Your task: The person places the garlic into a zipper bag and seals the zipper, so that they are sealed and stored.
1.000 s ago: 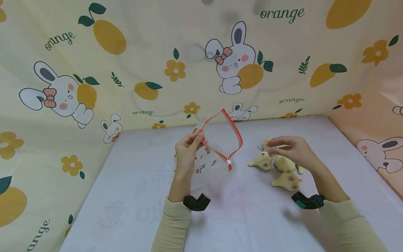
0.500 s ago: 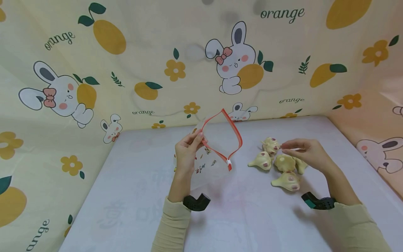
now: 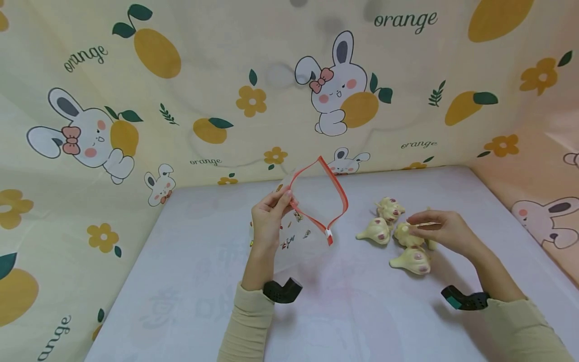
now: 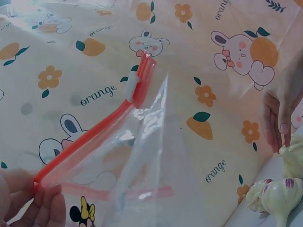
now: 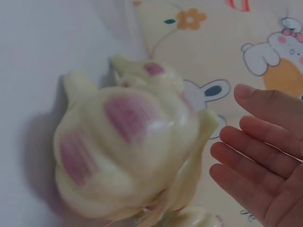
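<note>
My left hand (image 3: 268,216) pinches the rim of a clear slider bag (image 4: 142,137) between thumb and fingers. The bag's mouth gapes, edged by a red zip strip (image 3: 338,187) with a white slider (image 3: 328,233). Small cartoon figures are printed on its plastic. To the right, several garlic bulbs lie clustered, cream with purple patches; the nearest bulb (image 3: 412,260) looks large in the right wrist view. Over the cluster hovers my right hand (image 3: 445,230), fingers extended and thumb apart, holding nothing. It partly hides the rightmost bulb (image 3: 431,245).
A white-covered table (image 3: 194,281) lies under both hands. Behind it stands a printed cloth backdrop (image 3: 199,95) with rabbits and oranges, continuing along the left and right sides. Black wrist cameras sit on both wrists.
My right hand has shifted right and slightly nearer, from the far garlic bulb to above the middle and right ones. The left hand and the bag stay in place.
</note>
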